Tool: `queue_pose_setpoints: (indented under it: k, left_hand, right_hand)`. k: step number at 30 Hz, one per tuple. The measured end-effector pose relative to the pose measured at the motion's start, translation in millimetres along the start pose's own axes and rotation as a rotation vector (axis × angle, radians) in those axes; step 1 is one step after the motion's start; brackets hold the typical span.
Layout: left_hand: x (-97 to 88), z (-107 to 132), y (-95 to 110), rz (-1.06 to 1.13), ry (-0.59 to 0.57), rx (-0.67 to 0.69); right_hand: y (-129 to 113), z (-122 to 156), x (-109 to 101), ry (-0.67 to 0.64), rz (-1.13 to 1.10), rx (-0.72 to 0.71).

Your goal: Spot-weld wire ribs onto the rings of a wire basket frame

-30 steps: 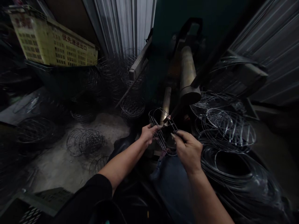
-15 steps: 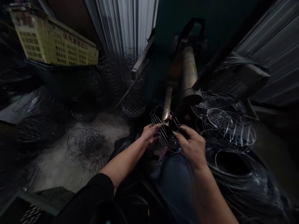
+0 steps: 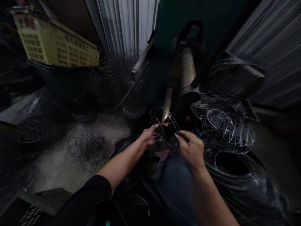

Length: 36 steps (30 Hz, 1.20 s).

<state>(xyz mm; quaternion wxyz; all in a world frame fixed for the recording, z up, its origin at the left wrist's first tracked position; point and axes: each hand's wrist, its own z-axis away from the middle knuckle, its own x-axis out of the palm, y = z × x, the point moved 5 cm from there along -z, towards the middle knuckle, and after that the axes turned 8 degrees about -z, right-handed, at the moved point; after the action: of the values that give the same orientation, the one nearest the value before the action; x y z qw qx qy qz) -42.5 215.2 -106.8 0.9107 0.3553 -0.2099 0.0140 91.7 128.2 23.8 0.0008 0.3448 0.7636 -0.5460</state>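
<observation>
A round wire basket frame (image 3: 160, 123) of thin steel rods stands upright between my hands, turned so its ring faces me. My left hand (image 3: 150, 135) grips its left side, and my right hand (image 3: 191, 150) pinches its lower right edge. Its upper part sits against the dark pointed electrode (image 3: 176, 112) of a welding machine, just above a lower brass-coloured arm (image 3: 166, 105). A thick metal cylinder (image 3: 188, 73) rises behind the electrode. The contact point is partly hidden in shadow.
Loose wire baskets (image 3: 86, 142) lie on the concrete floor (image 3: 54, 166) at left. Wire rings (image 3: 225, 128) and a large wire coil (image 3: 235, 175) are heaped at right. My denim-covered lap (image 3: 175, 185) is below my hands. Corrugated metal sheeting (image 3: 122, 25) and a yellow sign (image 3: 56, 47) stand behind.
The wire frame has turned in my hands, from showing its ribs side-on to showing its round ring. My hands have shifted slightly apart, and the view has moved a little.
</observation>
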Motion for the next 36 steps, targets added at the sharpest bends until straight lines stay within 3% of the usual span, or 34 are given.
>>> queue_pose_setpoints:
  k: [7,10,12,14,16,19,22,26,30,36]
  left_hand:
    - [3.9,-11.1,1.5,0.02,0.007,-0.056]
    - [-3.6,-7.3,-2.1,-0.182,0.018,0.009]
    - [-15.6,1.3,5.4,-0.438,0.126,0.294]
    - [-21.0,17.6,16.0,-0.737,0.225,0.743]
    - [-16.1,31.0,15.2,-1.012,0.201,1.12]
    - [-7.9,31.7,7.2,-1.2,0.134,1.352]
    - [-3.9,26.6,9.4,-1.167,0.156,1.351]
    - [-4.1,31.5,17.7,-1.022,0.126,1.298]
    - [-8.6,33.8,24.7,-0.916,0.17,1.285]
    - [-9.3,18.0,30.4,-0.815,0.194,1.225]
  right_hand:
    - [0.2,-22.9,8.3,-0.021,0.057,0.033]
    - [0.6,-10.1,-1.3,0.007,0.04,0.019]
    - [11.0,8.2,-11.8,0.043,-0.002,0.062]
    - [30.3,31.8,-19.6,0.065,-0.06,0.152]
    - [50.5,55.0,-20.5,0.059,-0.109,0.222]
    - [65.4,75.5,-16.2,0.094,-0.146,0.23]
    - [56.0,73.3,-11.9,0.12,-0.163,0.168]
    - [24.7,50.2,-7.9,0.088,-0.087,0.042]
    - [1.0,26.7,-2.3,0.1,0.011,-0.079]
    - [-4.1,-0.9,10.1,0.052,0.148,-0.103]
